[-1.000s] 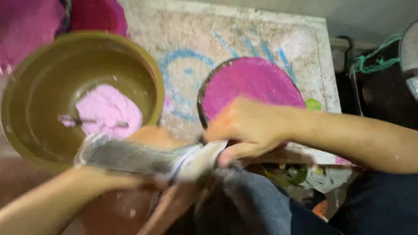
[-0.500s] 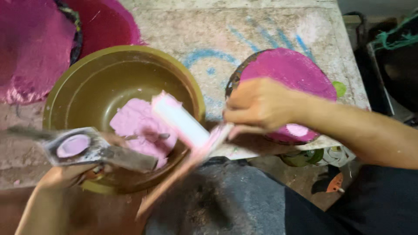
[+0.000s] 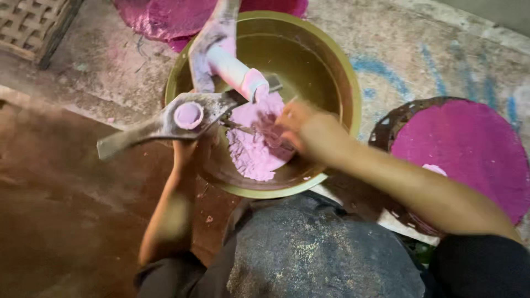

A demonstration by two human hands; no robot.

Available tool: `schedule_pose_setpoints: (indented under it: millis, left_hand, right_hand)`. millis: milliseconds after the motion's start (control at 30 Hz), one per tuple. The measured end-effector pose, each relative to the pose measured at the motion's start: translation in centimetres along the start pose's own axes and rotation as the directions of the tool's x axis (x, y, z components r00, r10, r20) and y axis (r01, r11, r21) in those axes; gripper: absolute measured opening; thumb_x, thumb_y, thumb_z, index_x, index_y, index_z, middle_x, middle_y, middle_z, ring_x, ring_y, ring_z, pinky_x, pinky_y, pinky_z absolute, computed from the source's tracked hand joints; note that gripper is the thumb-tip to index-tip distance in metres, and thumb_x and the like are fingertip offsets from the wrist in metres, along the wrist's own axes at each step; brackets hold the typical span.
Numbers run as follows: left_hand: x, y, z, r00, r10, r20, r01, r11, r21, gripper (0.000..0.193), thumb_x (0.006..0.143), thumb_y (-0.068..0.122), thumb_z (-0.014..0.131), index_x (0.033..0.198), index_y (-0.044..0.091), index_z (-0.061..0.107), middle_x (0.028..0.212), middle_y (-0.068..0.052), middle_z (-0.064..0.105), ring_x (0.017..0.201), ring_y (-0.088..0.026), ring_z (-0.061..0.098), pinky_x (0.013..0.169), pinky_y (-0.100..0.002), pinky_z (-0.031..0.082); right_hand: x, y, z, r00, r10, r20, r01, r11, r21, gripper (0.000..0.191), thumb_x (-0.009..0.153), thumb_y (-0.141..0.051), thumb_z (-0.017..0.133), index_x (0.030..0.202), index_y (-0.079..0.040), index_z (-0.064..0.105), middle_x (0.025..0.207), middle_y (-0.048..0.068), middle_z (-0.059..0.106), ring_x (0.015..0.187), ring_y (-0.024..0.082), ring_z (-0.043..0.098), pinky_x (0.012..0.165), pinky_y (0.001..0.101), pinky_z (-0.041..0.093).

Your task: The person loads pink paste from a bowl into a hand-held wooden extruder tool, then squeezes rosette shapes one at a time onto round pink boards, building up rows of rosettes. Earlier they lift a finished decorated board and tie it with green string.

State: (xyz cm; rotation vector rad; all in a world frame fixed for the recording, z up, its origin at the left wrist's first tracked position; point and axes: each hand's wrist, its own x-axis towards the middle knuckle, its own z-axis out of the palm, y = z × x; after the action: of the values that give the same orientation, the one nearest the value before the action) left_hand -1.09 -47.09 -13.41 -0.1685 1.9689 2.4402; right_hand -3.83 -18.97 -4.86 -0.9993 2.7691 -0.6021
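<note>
The pink paste [image 3: 256, 149] lies heaped in the bottom of the wide brass-coloured bowl [image 3: 337, 72], which sits on the floor just in front of my knee [image 3: 320, 254]. My right hand [image 3: 301, 129] is down inside the bowl, fingers curled into the paste; motion blur keeps me from telling whether they are pinching any of it. My left hand [image 3: 190, 149] is at the bowl's near left rim, fingers closed around the metal press mould [image 3: 176, 118], whose handles stick out to the left and up over the bowl. A round pink plug fills the mould's opening, and a pale pink cylinder [image 3: 234, 72] juts out over the paste. To the right of the bowl lies a round tray [image 3: 386, 124] covered with magenta cloth [image 3: 464, 154]. More magenta cloth [image 3: 160, 19] lies beyond the bowl's far rim, and a woven basket [image 3: 33, 25] sits at the far left corner.
</note>
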Motion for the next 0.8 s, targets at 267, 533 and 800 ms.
schedule_pose_setpoints:
  millis: [267, 533, 800]
  left_hand:
    - [-0.3, -2.4, -1.2, 0.911, 0.405, -0.084, -0.391, 0.909, 0.142, 0.045, 0.097, 0.005, 0.073, 0.137, -0.002, 0.056, 0.109, 0.000, 0.066, 0.091, -0.008, 0.060, 0.078, -0.023, 0.051]
    - [-0.2, -1.4, 0.1, 0.905, 0.424, -0.022, -0.419, 0.900, 0.118, 0.048, 0.097, 0.001, 0.075, 0.139, -0.004, 0.053, 0.120, -0.007, 0.070, 0.109, -0.013, 0.066, 0.099, -0.028, 0.055]
    - [-0.8, -0.3, 0.3, 0.914, 0.405, -0.004, -0.400, 0.905, 0.147, 0.048, 0.096, -0.007, 0.070, 0.141, -0.005, 0.051, 0.125, -0.008, 0.067, 0.114, -0.013, 0.064, 0.103, -0.029, 0.053]
  right_hand:
    - [4.5, 3.2, 8.4, 0.951, -0.159, 0.265, 0.151, 0.987, 0.052, 0.032, 0.101, -0.026, 0.068, 0.128, -0.009, 0.063, 0.111, 0.015, 0.062, 0.101, 0.035, 0.065, 0.087, 0.0469, 0.054]
    - [5.8, 3.9, 7.3, 0.983, -0.164, -0.078, 0.147, 0.972, -0.183, 0.035, 0.086, -0.031, 0.067, 0.119, -0.018, 0.065, 0.119, 0.024, 0.066, 0.108, 0.047, 0.061, 0.089, 0.0525, 0.052]
    - [6.9, 1.7, 9.8, 0.939, 0.071, 0.336, 0.024, 0.962, -0.272, 0.048, 0.102, -0.026, 0.053, 0.146, -0.008, 0.048, 0.100, 0.021, 0.072, 0.078, 0.041, 0.072, 0.066, 0.0515, 0.059]
